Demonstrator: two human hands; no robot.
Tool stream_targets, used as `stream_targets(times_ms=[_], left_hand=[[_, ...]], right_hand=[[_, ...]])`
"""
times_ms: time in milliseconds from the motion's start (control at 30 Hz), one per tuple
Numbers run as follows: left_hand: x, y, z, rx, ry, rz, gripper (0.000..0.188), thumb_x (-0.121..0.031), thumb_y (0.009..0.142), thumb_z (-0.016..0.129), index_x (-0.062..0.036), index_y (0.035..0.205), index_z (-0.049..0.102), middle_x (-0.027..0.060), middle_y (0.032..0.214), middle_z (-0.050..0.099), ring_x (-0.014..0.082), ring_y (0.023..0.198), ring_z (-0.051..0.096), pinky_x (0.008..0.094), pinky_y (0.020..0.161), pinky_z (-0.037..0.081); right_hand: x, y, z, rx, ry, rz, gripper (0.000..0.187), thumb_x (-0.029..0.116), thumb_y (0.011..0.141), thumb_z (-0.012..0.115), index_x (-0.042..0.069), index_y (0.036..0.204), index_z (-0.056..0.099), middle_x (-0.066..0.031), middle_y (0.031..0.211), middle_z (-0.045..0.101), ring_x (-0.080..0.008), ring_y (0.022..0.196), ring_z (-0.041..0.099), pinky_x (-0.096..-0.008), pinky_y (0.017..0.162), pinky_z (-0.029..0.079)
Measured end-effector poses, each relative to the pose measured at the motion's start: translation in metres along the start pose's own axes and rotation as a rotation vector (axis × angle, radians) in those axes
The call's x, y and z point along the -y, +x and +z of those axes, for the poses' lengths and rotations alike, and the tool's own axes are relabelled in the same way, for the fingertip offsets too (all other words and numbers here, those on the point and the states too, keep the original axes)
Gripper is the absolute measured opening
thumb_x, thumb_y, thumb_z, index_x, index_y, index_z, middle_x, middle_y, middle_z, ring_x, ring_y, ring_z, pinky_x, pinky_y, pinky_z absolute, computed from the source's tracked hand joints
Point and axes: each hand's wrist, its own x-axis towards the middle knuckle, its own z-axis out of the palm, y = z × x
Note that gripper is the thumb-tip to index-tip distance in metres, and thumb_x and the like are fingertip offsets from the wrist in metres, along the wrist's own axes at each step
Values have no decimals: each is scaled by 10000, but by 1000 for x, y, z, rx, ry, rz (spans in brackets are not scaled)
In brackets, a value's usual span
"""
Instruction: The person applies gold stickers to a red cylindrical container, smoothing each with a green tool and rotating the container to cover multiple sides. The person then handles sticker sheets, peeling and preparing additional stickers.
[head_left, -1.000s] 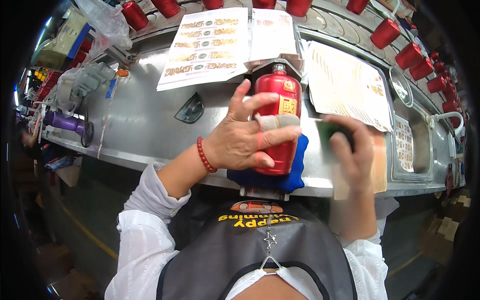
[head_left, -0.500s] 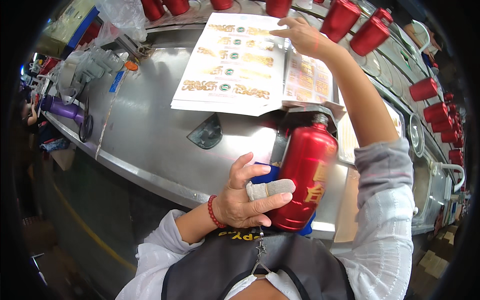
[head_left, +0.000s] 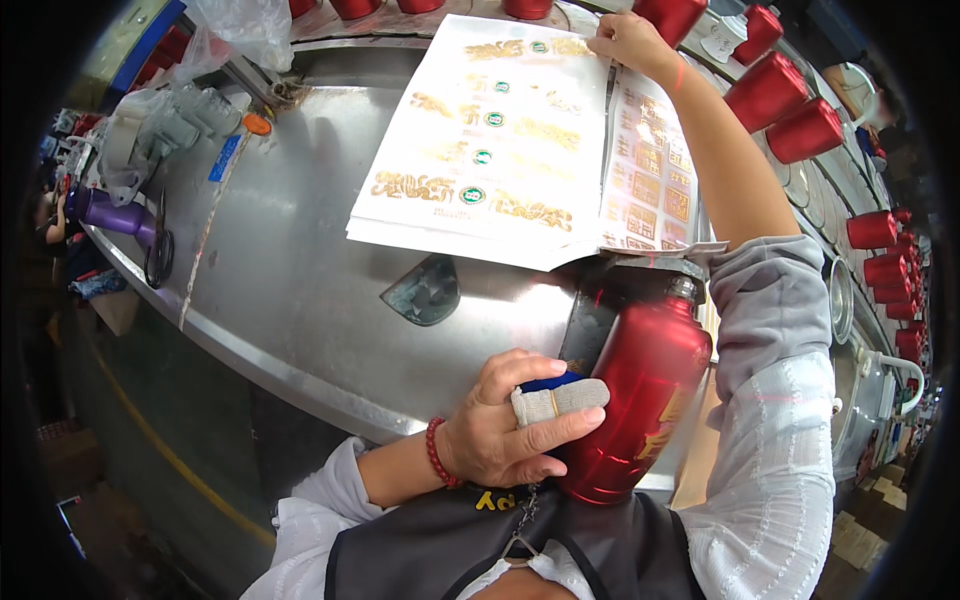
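A glossy red bottle [head_left: 650, 385] with gold characters lies tilted in front of me, its threaded neck pointing away. My left hand [head_left: 520, 425] is at its left side, fingers stretched out and apart, some fingertips against the bottle. One of those fingers wears a pale cloth finger cover [head_left: 562, 402]; a red bead bracelet circles the wrist. At the far right, my right hand [head_left: 637, 45] is closed with fingertips at the upper corner of a white sheet of gold and green decals [head_left: 480, 150]. Beside it lies a second decal sheet [head_left: 655, 160] with square gold marks.
A dark, angular squeegee-like blade [head_left: 422, 290] lies on the metal table [head_left: 300, 250]. Scissors [head_left: 160, 250] and a purple bottle [head_left: 115, 215] are at the left edge. Several red bottles [head_left: 768, 92] line the conveyor on the right. A dark metal support [head_left: 600, 320] stands behind the bottle.
My right hand has moved slightly right and up, its fingers now drawn in at the sheet's corner. The view has shifted; bottle and sheets appear farther right. My left hand stays at the bottle.
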Motion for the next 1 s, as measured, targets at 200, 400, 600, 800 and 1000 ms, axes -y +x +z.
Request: stream_targets(times_ms=[200, 400, 600, 800, 1000], left_hand=[[2, 1, -6, 37, -65, -83, 492, -480, 1014, 527, -101, 1284, 686, 195, 1300, 545, 343, 1159, 520, 469, 1012, 451], [7, 73, -63, -366, -48, -158, 374, -178, 915, 652, 16, 1232, 606, 174, 1162, 634, 273, 1139, 565, 418, 1055, 391], [-2, 153, -99, 246, -580, -201, 465, -110, 876, 619, 57, 1304, 545, 125, 1177, 621, 185, 1118, 585, 310, 933, 466], [-51, 109, -73, 808, -693, -499, 172, -169, 941, 688, -18, 984, 617, -21, 858, 620, 19, 723, 532, 194, 619, 423], [-41, 53, -35, 719, -664, -721, 172, -160, 978, 654, -15, 907, 597, -31, 849, 599, 41, 803, 557, 217, 705, 482]], right_hand=[[53, -45, -35, -356, -229, -427, 150, 162, 860, 674, 22, 808, 674, -160, 982, 610, -355, 947, 623, -445, 835, 528], [184, -170, -153, -177, -271, -765, 182, 102, 926, 643, -32, 804, 629, -174, 969, 596, -324, 880, 620, -437, 797, 507], [255, -297, -210, -142, -105, -783, 113, 111, 904, 673, 2, 879, 662, -161, 973, 606, -319, 883, 629, -422, 773, 516], [206, -420, -176, -151, 106, -495, 156, 118, 924, 691, 3, 888, 592, -135, 1092, 622, -146, 741, 511, -270, 656, 414], [176, -502, -81, -127, 584, 56, 154, 79, 930, 679, 0, 832, 590, -79, 1075, 596, -104, 777, 512, -245, 667, 428]])
